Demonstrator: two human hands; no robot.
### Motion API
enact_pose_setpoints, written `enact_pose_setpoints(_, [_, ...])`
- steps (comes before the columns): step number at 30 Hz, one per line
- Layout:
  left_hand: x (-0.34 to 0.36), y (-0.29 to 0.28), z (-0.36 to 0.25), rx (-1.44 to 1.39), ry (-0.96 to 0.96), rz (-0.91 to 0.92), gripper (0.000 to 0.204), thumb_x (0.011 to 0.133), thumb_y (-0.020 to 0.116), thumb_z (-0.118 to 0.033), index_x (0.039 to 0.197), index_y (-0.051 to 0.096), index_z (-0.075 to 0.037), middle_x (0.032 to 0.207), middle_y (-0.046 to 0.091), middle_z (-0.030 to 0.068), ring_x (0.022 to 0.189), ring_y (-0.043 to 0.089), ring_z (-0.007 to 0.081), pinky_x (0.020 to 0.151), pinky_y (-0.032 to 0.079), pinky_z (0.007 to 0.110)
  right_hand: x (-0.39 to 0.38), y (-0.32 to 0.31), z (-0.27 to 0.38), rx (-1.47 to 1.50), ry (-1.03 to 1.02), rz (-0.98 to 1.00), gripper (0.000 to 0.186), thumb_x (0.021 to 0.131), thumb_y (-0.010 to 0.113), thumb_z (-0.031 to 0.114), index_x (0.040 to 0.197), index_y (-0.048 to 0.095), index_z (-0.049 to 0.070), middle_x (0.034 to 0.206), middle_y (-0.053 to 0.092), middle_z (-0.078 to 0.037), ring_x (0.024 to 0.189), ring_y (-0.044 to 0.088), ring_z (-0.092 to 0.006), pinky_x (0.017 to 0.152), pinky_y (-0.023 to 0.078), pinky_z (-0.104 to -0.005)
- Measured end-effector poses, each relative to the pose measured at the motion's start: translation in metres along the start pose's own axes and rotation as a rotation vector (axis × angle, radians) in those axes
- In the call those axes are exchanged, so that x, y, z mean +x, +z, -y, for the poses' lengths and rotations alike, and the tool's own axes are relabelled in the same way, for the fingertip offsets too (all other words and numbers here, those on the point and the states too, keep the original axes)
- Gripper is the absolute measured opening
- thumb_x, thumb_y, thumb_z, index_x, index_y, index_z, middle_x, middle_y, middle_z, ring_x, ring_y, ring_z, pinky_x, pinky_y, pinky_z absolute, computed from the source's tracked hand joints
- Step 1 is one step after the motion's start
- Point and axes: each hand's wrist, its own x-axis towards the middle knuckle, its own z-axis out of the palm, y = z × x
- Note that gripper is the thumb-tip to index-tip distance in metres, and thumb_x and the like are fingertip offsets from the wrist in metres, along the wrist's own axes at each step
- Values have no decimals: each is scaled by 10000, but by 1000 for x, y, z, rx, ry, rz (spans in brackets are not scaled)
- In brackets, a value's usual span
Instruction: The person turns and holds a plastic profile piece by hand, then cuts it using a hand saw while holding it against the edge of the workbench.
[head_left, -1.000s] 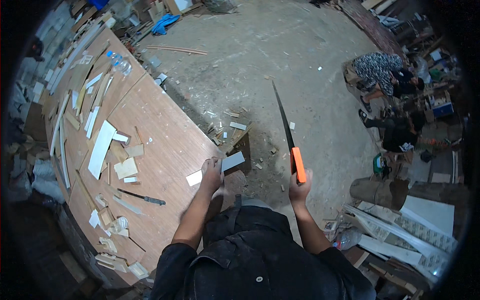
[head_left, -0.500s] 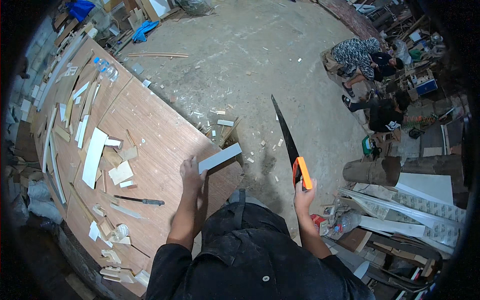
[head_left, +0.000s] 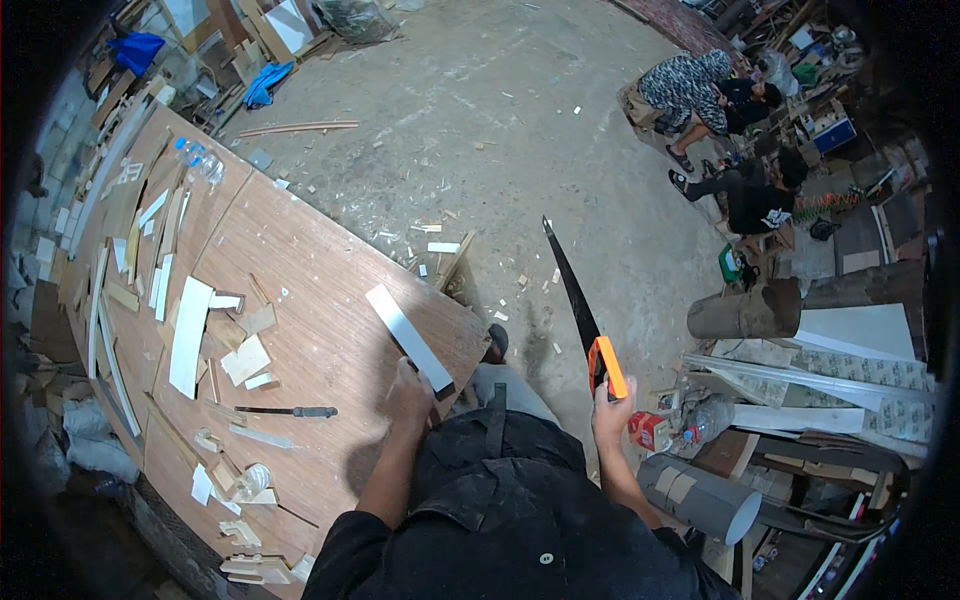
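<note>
My left hand [head_left: 407, 392] grips a narrow white board [head_left: 405, 332] near its lower end, at the near right corner of the plywood worktable [head_left: 330, 300]. My right hand [head_left: 608, 405] holds a handsaw [head_left: 573, 292] by its orange handle, to the right of the table, the dark blade angled forward and slightly left over the concrete floor. To the left of my left hand on the table lie a dark long-bladed tool [head_left: 285, 411], a wide white strip [head_left: 188, 338] and several wood offcuts [head_left: 244, 360].
Two people [head_left: 680, 95] [head_left: 755, 200] sit among tools and scrap at the upper right. Cylinders [head_left: 745, 310], sheets and strips [head_left: 800, 418] crowd my right side. Plastic bottles [head_left: 205, 165] stand at the table's back. Offcuts litter the floor [head_left: 500, 170] ahead, with a blue cloth [head_left: 268, 82] beyond.
The white board has turned from rising rightward to pointing forward-left, with my left hand now at its lower end and nearer the table's edge. My right hand and saw have dropped slightly lower.
</note>
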Motion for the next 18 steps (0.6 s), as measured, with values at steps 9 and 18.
enact_pose_setpoints(9, [94,-49,21,673,821,-88,616,762,745,-216,1339,576,-352,1455,423,92,1406,316,408,1139,150,704,7,-7,-10,-10,26,-24,133,819,618,26,896,536,-45,886,493,-153,850,545,-321,781,438,-371])
enact_pose_setpoints(18, [99,-3,-25,434,761,-129,615,725,807,-357,1248,563,-146,1111,529,115,1094,497,343,966,375,568,14,-21,-15,21,58,-44,127,829,625,30,893,544,-44,879,499,-141,846,548,-305,768,437,-364])
